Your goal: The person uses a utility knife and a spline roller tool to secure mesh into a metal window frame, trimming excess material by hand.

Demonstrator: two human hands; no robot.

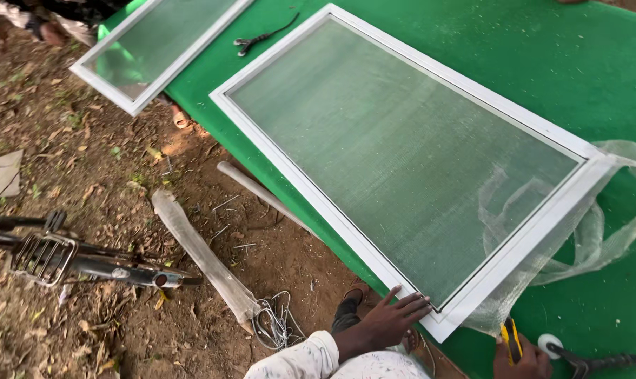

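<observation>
While your left hand (392, 319) is pressing flat, fingers spread and grasping nothing, on the near corner of the white-framed mesh screen (402, 151), your right hand (521, 359) is clenching a yellow-handled utility knife (511, 338) just beside that corner. The screen is lying across the green table (599, 63), with a loose strip of trimmed mesh (592, 231) curling off its right end. A screen roller tool (578, 359) is resting near your right hand, and a second framed screen (153, 45) is lying at the table's far left edge.
</observation>
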